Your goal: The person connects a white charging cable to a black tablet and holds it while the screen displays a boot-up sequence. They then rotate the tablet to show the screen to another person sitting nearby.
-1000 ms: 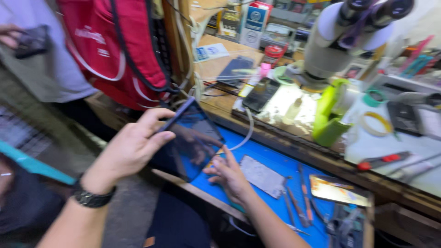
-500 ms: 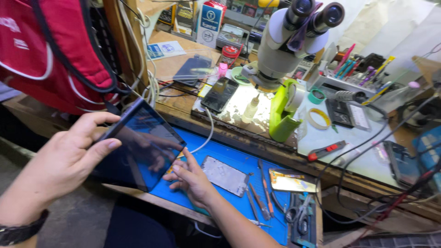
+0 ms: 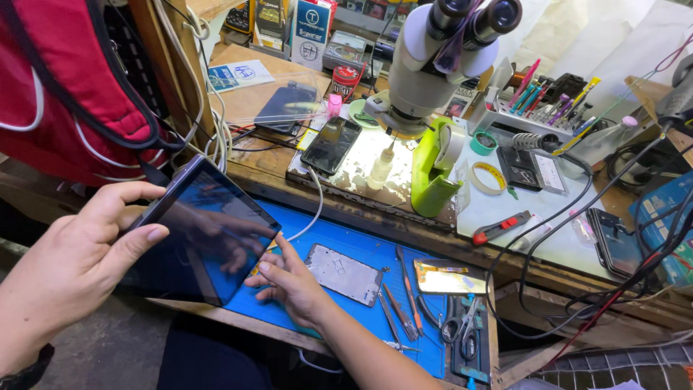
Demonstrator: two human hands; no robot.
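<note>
Tablet [image 3: 191,238] is blocking the mat's [image 3: 361,249] left side. Bare strip lying open between right hand [image 3: 292,285] and frame [image 3: 344,274]. Tools [image 3: 404,303] crowding right; microscope [image 3: 440,65] overhanging the bench [image 3: 260,170].

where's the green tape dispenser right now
In the head view the green tape dispenser stands right of centre on the bench, just below the microscope, beside a yellow tape roll.

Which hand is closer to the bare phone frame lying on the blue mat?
Right. The right hand rests on the blue mat just beside the phone frame; the left hand is farther off, gripping the tablet.
</note>
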